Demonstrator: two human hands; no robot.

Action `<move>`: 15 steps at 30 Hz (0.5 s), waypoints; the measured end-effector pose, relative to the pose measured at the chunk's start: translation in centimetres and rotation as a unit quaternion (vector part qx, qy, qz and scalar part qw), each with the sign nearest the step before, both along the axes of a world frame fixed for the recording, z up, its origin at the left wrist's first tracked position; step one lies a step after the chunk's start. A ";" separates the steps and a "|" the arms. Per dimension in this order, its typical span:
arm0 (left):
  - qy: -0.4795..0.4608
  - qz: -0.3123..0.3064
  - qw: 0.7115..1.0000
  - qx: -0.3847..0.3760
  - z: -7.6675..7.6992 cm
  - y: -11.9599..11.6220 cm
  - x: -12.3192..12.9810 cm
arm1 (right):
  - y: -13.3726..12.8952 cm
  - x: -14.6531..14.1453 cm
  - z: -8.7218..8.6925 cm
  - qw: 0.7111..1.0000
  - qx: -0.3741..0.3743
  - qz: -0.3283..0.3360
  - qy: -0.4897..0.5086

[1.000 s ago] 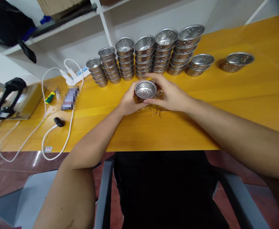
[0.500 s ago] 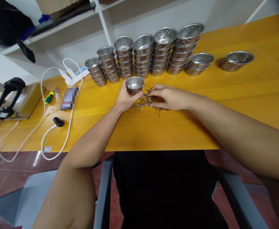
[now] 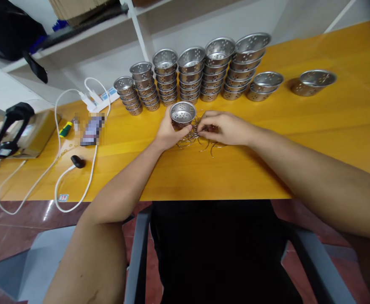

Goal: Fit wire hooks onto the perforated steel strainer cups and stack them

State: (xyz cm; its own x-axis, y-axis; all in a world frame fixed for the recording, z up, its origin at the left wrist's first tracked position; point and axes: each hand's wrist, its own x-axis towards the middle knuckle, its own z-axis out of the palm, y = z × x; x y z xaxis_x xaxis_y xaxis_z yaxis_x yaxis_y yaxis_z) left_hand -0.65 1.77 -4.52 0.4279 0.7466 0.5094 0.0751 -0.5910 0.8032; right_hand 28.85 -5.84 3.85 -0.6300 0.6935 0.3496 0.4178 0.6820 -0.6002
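A perforated metal cup [image 3: 183, 118] is in my left hand [image 3: 170, 133], fingers round its side and thumb across the front. The cup is raised, with its rim tipped slightly towards me. Beneath and beside it lies a loose heap of thin curved metal wires [image 3: 189, 139], partly covered by both hands. Just right of the cup, my right hand [image 3: 218, 126] is closed in a pinch on a thin wire, most of which its fingers hide.
Behind my hands, several stacks of perforated cups [image 3: 189, 78] stand in a row. One cup [image 3: 313, 83] sits apart at the right. On the left are a phone [image 3: 92, 130], a screwdriver [image 3: 65, 129], white cables [image 3: 91, 177], a power strip [image 3: 104, 100] and a cardboard box [image 3: 41, 135].
The cup in my left hand has shifted slightly right, towards my right hand. My right fingers have drawn together at the wires beside the cup.
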 end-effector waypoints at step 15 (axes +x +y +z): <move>0.011 0.025 0.999 0.026 -0.6 0.7 -0.5 | 1.0 1.2 -0.1 0.965 0.002 -0.167 0.202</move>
State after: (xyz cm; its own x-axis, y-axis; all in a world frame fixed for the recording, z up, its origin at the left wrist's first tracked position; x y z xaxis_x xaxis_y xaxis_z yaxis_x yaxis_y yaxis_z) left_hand -1.13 2.48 -5.12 0.4020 0.7407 0.5383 0.1231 -0.6263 0.7698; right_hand 30.04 -4.86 3.74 -0.1840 0.8325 0.5226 0.3467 0.5524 -0.7580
